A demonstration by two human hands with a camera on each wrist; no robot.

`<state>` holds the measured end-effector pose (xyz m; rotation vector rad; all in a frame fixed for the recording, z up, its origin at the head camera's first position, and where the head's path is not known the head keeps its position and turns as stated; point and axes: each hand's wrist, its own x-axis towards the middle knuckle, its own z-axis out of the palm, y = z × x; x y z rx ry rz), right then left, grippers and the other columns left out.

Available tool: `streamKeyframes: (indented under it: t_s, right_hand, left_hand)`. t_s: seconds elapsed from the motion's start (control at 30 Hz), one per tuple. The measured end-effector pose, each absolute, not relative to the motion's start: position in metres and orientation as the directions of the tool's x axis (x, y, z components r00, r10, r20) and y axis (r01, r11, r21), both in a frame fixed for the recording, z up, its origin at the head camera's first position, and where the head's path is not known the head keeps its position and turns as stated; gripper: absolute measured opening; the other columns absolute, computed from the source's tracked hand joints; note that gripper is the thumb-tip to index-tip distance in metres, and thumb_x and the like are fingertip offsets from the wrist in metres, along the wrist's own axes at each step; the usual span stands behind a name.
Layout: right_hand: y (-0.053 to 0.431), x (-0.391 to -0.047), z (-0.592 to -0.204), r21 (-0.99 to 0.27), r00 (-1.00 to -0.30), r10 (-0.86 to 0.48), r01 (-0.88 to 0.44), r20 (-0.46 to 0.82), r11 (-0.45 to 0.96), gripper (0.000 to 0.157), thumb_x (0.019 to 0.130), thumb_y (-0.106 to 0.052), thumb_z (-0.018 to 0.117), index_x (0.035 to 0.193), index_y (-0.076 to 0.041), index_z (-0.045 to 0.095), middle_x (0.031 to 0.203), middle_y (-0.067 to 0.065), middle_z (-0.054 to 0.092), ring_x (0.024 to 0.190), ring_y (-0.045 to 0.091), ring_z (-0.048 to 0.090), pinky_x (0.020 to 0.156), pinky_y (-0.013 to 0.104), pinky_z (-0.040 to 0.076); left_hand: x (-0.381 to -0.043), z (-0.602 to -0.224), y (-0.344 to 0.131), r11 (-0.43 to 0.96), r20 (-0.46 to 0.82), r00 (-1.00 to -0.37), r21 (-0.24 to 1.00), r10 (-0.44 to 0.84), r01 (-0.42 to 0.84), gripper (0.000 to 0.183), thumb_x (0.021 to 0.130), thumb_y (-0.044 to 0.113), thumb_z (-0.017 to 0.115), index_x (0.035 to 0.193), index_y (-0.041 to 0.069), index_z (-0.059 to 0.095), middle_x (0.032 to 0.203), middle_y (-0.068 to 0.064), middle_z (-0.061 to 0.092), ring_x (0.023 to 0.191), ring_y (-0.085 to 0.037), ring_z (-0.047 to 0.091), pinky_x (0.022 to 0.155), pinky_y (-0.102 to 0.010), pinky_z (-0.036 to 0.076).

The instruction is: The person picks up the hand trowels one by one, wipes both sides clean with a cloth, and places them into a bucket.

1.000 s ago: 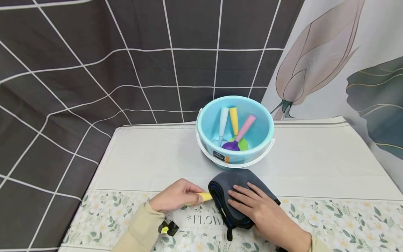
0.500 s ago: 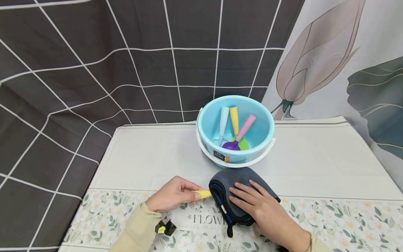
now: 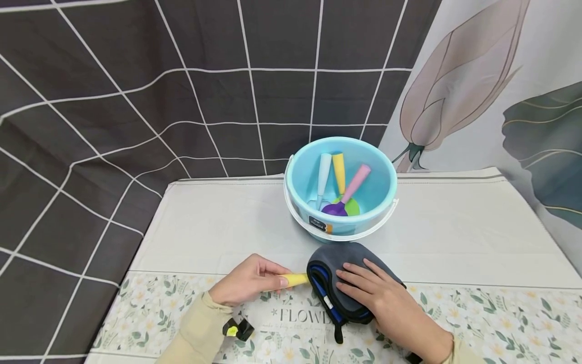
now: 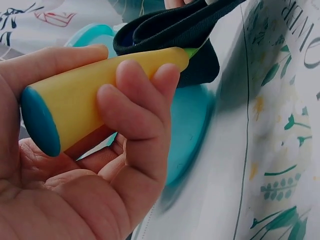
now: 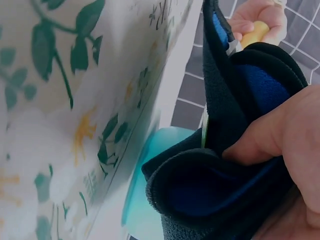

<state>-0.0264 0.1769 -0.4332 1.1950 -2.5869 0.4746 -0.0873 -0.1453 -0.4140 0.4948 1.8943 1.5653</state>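
Note:
My left hand [image 3: 247,280] grips a yellow handle [image 4: 95,95] with a blue end cap. Past the handle a bit of green [image 4: 191,52] shows where the tool enters a folded cloth; its head is hidden there, so its kind does not show. The cloth [image 3: 338,263] is dark grey outside, blue inside, with black edging and a small loop. My right hand [image 3: 382,301] holds it around the tool, fingers spread over the top and thumb [image 5: 255,145] pressed into the folds from the other side.
Behind the cloth stands a light blue bucket [image 3: 295,199] with a white handle. Inside lean a light blue-handled tool [image 3: 324,174], a yellow-handled one [image 3: 339,172] with a green head, and a pink-and-purple scoop [image 3: 354,184]. A floral cloth [image 3: 491,318] covers the table front.
The cloth and right hand have shifted slightly right and tilted, showing more blue lining. My left hand rose a little and still grips the yellow handle. The bucket stays put.

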Motion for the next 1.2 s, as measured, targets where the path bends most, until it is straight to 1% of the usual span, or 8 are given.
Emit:
streamKeyframes:
  t_s: [0.27,0.3,0.47,0.57,0.8,0.93,1.07,1.2]
  right_hand:
    - [0.183,-0.029,-0.431,-0.138,-0.622,-0.689,-0.771,0.372,0.621,0.072,0.059,0.023,0.072,0.123,-0.011,0.072,0.135,0.006,0.064,0.131,0.029,0.053,0.121,0.04,0.021]
    - [0.184,-0.03,-0.43,-0.137,-0.621,-0.688,-0.771,0.374,0.621,0.072,0.058,0.023,0.073,0.122,-0.01,0.072,0.134,0.006,0.064,0.131,0.029,0.053,0.121,0.04,0.021]
    - [0.187,-0.031,-0.429,-0.131,-0.619,-0.683,-0.77,0.387,0.624,0.065,0.063,0.023,0.071,0.119,-0.01,0.073,0.132,0.006,0.066,0.129,0.03,0.055,0.12,0.038,0.023]
    - [0.188,-0.032,-0.429,-0.127,-0.611,-0.686,-0.776,0.395,0.618,0.062,0.064,0.021,0.071,0.118,-0.01,0.074,0.13,0.006,0.066,0.128,0.029,0.056,0.12,0.038,0.023]
    - [0.191,-0.031,-0.428,-0.118,-0.606,-0.69,-0.779,0.395,0.616,0.063,0.06,0.021,0.076,0.114,-0.011,0.076,0.127,0.006,0.068,0.124,0.03,0.058,0.12,0.038,0.023]
    - [0.193,-0.031,-0.427,-0.115,-0.61,-0.684,-0.774,0.401,0.623,0.056,0.066,0.018,0.07,0.113,-0.012,0.076,0.127,0.006,0.068,0.124,0.029,0.058,0.119,0.038,0.024]
    - [0.195,-0.031,-0.427,-0.109,-0.6,-0.679,-0.778,0.423,0.619,0.045,0.077,0.009,0.059,0.113,-0.012,0.076,0.126,0.006,0.068,0.123,0.029,0.059,0.12,0.038,0.024]
    - [0.197,-0.031,-0.426,-0.101,-0.586,-0.674,-0.783,0.45,0.613,0.043,0.083,0.005,0.049,0.112,-0.011,0.076,0.125,0.006,0.069,0.122,0.03,0.06,0.12,0.037,0.023]
  left_hand:
    - [-0.09,-0.417,-0.145,0.24,-0.222,-0.736,0.967,0.639,-0.084,0.03,0.096,0.011,0.067,0.118,-0.008,0.07,0.092,-0.03,0.07,0.072,-0.017,0.062,0.063,-0.021,0.048]
    - [-0.09,-0.418,-0.145,0.243,-0.223,-0.736,0.967,0.639,-0.082,0.029,0.096,0.012,0.067,0.118,-0.008,0.07,0.092,-0.03,0.07,0.072,-0.018,0.062,0.063,-0.021,0.048]
    - [-0.09,-0.417,-0.147,0.244,-0.232,-0.735,0.965,0.637,-0.092,0.029,0.097,0.012,0.066,0.119,-0.007,0.07,0.093,-0.031,0.069,0.074,-0.019,0.061,0.065,-0.022,0.049]
    - [-0.089,-0.416,-0.148,0.24,-0.24,-0.733,0.965,0.636,-0.108,0.03,0.097,0.012,0.066,0.119,-0.007,0.069,0.096,-0.031,0.069,0.076,-0.019,0.063,0.068,-0.024,0.051]
    - [-0.09,-0.418,-0.149,0.24,-0.249,-0.728,0.963,0.639,-0.119,0.029,0.096,0.011,0.067,0.118,-0.007,0.07,0.094,-0.032,0.069,0.074,-0.016,0.063,0.068,-0.023,0.052]
    - [-0.091,-0.421,-0.15,0.237,-0.244,-0.72,0.965,0.649,-0.114,0.029,0.096,0.012,0.067,0.118,-0.007,0.07,0.091,-0.033,0.068,0.074,-0.017,0.062,0.067,-0.023,0.051]
    - [-0.092,-0.422,-0.152,0.224,-0.24,-0.712,0.967,0.659,-0.119,0.029,0.096,0.01,0.066,0.118,-0.008,0.069,0.095,-0.034,0.068,0.075,-0.016,0.064,0.069,-0.023,0.053]
    - [-0.094,-0.423,-0.154,0.219,-0.24,-0.705,0.968,0.668,-0.123,0.029,0.096,0.01,0.066,0.119,-0.008,0.069,0.097,-0.034,0.068,0.075,-0.016,0.064,0.068,-0.023,0.053]
